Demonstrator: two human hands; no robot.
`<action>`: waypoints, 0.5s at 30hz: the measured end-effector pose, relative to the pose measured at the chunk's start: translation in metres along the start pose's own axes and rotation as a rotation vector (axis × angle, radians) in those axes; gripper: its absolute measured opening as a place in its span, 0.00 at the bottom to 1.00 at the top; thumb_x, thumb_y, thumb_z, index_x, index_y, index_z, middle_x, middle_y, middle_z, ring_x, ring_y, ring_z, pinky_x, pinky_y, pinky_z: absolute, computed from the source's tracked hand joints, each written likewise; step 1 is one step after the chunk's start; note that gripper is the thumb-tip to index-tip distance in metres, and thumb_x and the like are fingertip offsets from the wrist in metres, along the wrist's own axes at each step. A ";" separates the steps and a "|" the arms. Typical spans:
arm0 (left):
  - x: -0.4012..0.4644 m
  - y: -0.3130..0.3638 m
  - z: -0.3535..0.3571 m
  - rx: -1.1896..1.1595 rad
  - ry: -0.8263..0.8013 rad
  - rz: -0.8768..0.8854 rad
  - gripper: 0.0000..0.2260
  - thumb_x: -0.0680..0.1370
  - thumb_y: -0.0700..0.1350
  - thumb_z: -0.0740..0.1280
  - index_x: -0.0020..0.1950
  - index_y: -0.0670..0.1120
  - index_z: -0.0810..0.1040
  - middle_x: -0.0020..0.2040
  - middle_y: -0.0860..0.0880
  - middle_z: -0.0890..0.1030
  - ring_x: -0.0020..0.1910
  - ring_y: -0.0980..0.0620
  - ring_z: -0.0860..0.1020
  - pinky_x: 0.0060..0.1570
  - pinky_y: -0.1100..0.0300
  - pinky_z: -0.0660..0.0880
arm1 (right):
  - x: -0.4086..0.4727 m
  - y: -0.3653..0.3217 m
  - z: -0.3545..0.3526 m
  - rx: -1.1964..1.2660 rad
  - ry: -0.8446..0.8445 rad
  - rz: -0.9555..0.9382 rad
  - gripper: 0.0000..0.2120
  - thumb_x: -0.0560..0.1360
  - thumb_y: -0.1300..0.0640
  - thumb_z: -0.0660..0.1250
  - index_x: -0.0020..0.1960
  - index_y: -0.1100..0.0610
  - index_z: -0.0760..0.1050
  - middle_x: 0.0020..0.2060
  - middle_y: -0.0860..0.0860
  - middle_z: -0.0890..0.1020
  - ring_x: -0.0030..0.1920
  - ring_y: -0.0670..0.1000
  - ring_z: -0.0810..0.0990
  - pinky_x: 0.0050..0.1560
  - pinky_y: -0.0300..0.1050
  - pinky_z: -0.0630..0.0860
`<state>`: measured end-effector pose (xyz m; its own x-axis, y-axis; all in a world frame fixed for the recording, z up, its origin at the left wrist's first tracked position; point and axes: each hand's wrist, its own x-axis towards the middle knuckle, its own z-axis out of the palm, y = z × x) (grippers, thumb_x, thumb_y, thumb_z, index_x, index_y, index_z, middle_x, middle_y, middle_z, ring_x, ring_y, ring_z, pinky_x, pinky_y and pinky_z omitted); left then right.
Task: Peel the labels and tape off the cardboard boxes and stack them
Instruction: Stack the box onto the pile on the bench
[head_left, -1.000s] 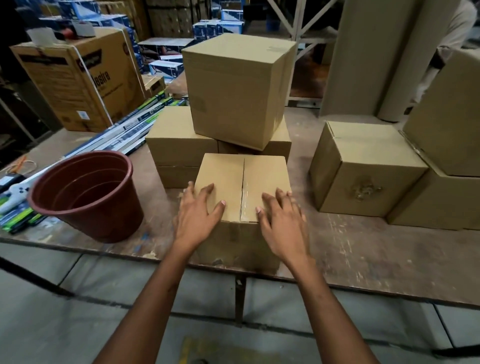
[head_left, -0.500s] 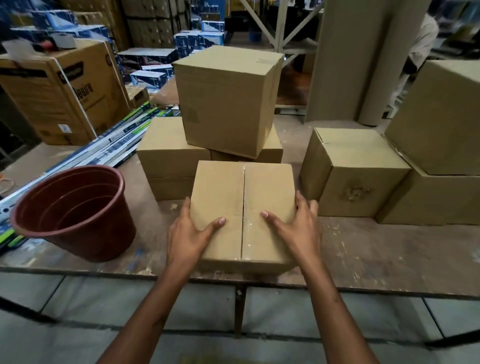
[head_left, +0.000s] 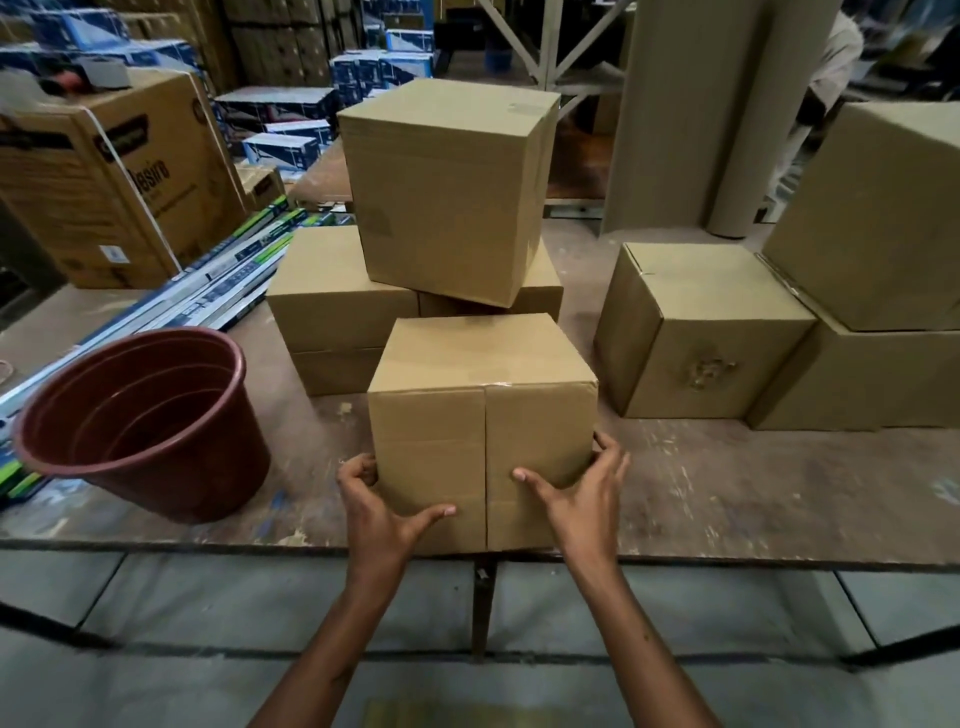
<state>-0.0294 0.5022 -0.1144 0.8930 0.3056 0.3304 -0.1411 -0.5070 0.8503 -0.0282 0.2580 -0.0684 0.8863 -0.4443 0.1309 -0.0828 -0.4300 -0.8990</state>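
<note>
Cardboard box (head_left: 483, 415) clasped between left hand (head_left: 376, 506), right hand (head_left: 584, 496).

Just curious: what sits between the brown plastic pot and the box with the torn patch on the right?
In the head view, the box gripped by both hands, left and right, sits between the pot and the torn box.

Tan boxes (head_left: 483, 415) — reddish-brown pot (head_left: 145, 421)

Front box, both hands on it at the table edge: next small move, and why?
Probably pick at the tape end along the centre seam. The left hand and right hand grip the lower corners of the front box, its seamed face is turned toward the camera, and the clear strip is unpeeled. That face looks ready to work on.
</note>
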 end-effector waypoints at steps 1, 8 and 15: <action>0.000 -0.005 0.001 0.001 -0.002 0.003 0.55 0.55 0.56 0.89 0.72 0.42 0.63 0.68 0.48 0.68 0.64 0.49 0.74 0.65 0.43 0.79 | -0.002 0.004 0.003 0.017 0.009 0.001 0.53 0.60 0.38 0.86 0.74 0.50 0.61 0.69 0.50 0.67 0.70 0.56 0.73 0.65 0.59 0.80; -0.010 -0.029 0.006 0.123 -0.172 -0.117 0.59 0.63 0.59 0.86 0.82 0.44 0.55 0.77 0.40 0.63 0.75 0.39 0.68 0.74 0.43 0.73 | -0.015 0.045 0.019 -0.012 -0.010 0.034 0.52 0.56 0.37 0.87 0.68 0.45 0.59 0.67 0.56 0.74 0.65 0.59 0.79 0.59 0.61 0.84; -0.014 -0.004 -0.012 0.088 -0.201 -0.106 0.51 0.74 0.70 0.74 0.86 0.50 0.54 0.80 0.42 0.61 0.74 0.45 0.70 0.65 0.51 0.75 | -0.028 0.056 0.011 -0.038 -0.069 -0.080 0.43 0.70 0.46 0.80 0.75 0.44 0.56 0.69 0.52 0.68 0.66 0.55 0.78 0.63 0.57 0.83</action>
<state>-0.0468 0.5098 -0.1175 0.9692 0.1984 0.1456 -0.0123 -0.5517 0.8340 -0.0524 0.2546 -0.1271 0.9200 -0.3524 0.1713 -0.0265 -0.4921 -0.8701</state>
